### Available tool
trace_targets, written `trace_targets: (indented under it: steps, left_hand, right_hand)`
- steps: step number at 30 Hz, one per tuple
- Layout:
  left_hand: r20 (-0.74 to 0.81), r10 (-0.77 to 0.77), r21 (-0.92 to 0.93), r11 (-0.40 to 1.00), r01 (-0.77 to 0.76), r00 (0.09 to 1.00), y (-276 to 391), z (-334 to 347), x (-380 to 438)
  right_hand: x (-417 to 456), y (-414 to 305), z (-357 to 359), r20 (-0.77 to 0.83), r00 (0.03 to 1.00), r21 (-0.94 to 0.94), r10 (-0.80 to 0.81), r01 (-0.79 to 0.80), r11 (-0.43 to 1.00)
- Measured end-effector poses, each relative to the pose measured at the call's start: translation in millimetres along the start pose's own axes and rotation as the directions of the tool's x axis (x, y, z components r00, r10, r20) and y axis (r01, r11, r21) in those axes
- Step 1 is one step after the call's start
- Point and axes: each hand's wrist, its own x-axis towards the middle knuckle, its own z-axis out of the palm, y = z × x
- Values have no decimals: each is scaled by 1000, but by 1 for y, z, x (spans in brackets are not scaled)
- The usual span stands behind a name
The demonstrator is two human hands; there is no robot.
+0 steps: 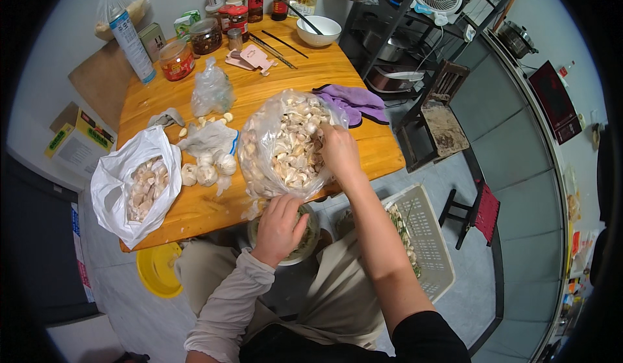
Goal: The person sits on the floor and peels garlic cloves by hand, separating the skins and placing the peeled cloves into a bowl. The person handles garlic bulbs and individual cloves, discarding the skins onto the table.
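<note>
A large clear plastic bag (258,144) full of unpeeled garlic cloves (293,151) lies open on the wooden table (204,212). My right hand (339,149) reaches into its right side among the cloves; its fingertips are partly hidden, so what they hold cannot be told. At the bag's near edge rests my left hand (280,227), fingers together over the table's edge. To the left are whole garlic bulbs (206,174), a grey work glove (209,139), a few peeled cloves (227,117) and a white plastic bag (109,183) holding more cloves.
Purple gloves (353,101) lie right of the garlic bag. Jars, bottles, chopsticks and a white bowl (319,32) stand along the back. Below the table are a bowl (311,251) between the knees, a yellow basin (158,270) and a plastic crate (433,246). A red-topped stool (485,212) stands right.
</note>
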Motion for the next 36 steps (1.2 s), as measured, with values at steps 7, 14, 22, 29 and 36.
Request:
trace_targets:
  steps: [7,14,22,29,36]
  left_hand:
    - [1,21,29,999,-21,1000,-4,-1,-3]
    - [-10,12,3,1000,-12,1000,-5,-1,-5]
    - [-5,27,-4,1000,-27,1000,-5,0,-3]
    - [1,65,29,997,-65,998,-3,0,-2]
    - [36,85,33,996,-86,996,-3,1,-2]
  right_hand:
    - [13,5,24,23,995,148,-93,89,985]
    - [24,31,-6,219,857,923,466,-337,185]
    - [1,0,-9,180,983,26,27,-32,999]
    - [-4,11,-11,114,966,-330,234,-185,926]
    - [2,26,-4,178,984,-121,14,8,993]
